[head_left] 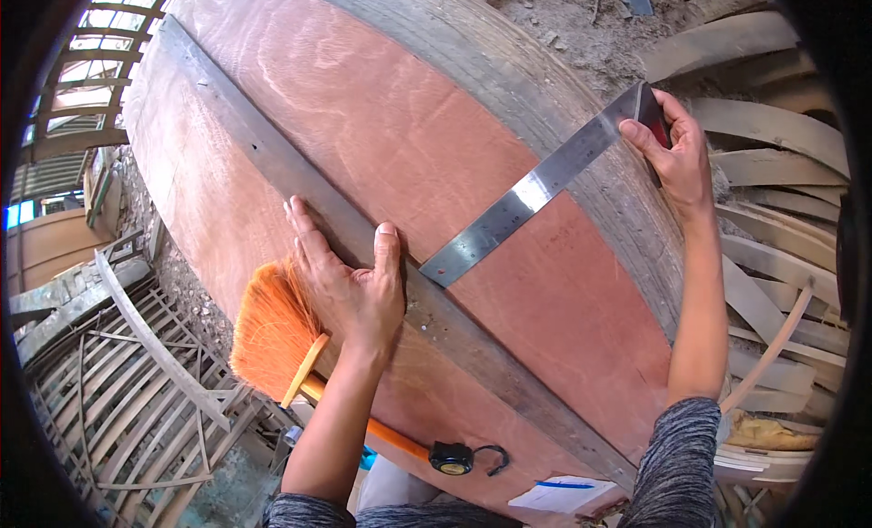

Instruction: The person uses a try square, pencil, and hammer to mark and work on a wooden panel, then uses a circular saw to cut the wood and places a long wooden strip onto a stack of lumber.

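Note:
My right hand (679, 160) grips the dark stock of a metal try square (518, 210), thumb on top. The square's blade lies across a reddish plywood panel (400, 101), its end close against a raised grey wooden strip (272, 160) that runs lengthwise down the panel. On that strip rests my left hand (350, 287), its fingers stretched out and holding nothing. Beside the left hand lies a brush (272, 333) with orange bristles, its handle partly hidden under my forearm. Near me on the plywood sits a black tape measure (451, 458).
A white sheet of paper (565, 494) with a blue pen (563, 484) lies at the panel's near end. A weathered grey plank (545, 119) borders the panel's right side. Curved wooden pieces (772, 133) are stacked at the right; slatted wooden frames (136, 383) stand at the left.

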A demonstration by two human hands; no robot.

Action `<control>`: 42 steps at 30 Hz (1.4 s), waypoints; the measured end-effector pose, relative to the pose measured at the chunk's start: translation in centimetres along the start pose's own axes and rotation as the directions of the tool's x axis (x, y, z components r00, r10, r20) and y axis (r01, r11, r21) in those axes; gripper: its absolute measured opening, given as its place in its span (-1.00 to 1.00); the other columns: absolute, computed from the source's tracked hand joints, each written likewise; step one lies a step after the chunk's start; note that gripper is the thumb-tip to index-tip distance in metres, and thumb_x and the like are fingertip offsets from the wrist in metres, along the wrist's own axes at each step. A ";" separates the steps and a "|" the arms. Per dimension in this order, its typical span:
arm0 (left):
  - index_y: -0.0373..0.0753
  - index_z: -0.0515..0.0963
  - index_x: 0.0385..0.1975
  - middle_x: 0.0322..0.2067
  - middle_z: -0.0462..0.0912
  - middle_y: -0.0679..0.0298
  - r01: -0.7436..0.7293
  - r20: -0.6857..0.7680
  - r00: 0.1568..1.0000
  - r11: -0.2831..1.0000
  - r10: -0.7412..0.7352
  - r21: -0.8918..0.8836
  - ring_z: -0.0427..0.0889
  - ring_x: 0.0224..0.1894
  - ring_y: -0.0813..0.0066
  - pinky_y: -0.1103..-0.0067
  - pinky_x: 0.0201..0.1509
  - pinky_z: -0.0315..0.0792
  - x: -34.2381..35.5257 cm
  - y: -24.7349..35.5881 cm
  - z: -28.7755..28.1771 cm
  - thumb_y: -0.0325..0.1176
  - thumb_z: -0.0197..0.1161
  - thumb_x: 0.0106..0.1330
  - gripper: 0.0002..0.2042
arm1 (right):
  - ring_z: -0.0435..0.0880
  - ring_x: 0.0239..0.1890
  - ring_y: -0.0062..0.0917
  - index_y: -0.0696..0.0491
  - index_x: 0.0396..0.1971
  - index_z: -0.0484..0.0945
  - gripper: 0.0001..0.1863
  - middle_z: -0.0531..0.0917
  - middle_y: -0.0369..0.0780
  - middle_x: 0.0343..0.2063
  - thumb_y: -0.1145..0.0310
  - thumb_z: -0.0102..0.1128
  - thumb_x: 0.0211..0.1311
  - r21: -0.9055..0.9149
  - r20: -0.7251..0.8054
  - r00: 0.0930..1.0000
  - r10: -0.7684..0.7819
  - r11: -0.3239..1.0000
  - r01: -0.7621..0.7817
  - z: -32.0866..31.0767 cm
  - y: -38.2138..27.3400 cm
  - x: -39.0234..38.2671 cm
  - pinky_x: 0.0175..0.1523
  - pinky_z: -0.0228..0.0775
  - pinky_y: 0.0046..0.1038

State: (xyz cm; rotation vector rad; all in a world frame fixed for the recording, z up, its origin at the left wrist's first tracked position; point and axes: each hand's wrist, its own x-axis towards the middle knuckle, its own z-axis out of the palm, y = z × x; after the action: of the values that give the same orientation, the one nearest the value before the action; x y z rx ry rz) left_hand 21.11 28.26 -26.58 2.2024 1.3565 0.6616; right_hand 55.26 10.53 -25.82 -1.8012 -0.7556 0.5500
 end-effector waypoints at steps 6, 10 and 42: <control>-0.42 0.04 0.57 0.49 0.22 -0.24 0.004 0.003 1.000 0.999 -0.004 0.050 0.21 0.51 -0.20 0.13 0.59 0.05 0.0 -0.1 0.0 -0.16 0.47 0.27 -0.03 | 0.62 -0.24 -0.74 0.14 -0.10 0.65 -0.64 0.73 -0.37 -0.27 0.21 0.54 0.30 -0.034 0.016 1.000 -0.019 0.999 0.020 -0.2 0.3 0.1 -0.06 0.47 -0.59; -0.47 0.03 0.57 0.49 0.23 -0.23 0.000 0.010 1.000 0.997 -0.001 0.080 0.24 0.55 0.00 0.33 0.59 0.11 0.0 0.4 -0.3 -0.26 0.46 0.33 -0.07 | 0.60 -0.24 -0.75 0.13 -0.11 0.66 -0.65 0.72 -0.38 -0.29 0.21 0.54 0.31 -0.021 0.020 1.000 -0.014 1.000 0.015 -0.2 0.6 0.1 -0.07 0.47 -0.60; -0.50 -0.08 0.57 0.49 0.02 -0.50 -0.087 0.026 0.996 0.987 0.084 0.138 -0.01 0.60 -0.32 0.07 0.65 -0.14 -0.1 0.1 0.2 -0.16 0.32 0.37 -0.07 | 0.62 -0.27 -0.75 0.14 -0.10 0.67 -0.63 0.73 -0.38 -0.30 0.20 0.55 0.29 -0.043 0.012 0.999 -0.032 0.999 0.032 0.0 0.7 0.1 -0.10 0.48 -0.60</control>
State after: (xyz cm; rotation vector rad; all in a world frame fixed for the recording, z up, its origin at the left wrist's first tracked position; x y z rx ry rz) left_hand 21.24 28.16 -26.68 2.3826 1.3407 0.5890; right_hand 55.54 10.45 -26.50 -1.8238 -0.8082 0.5266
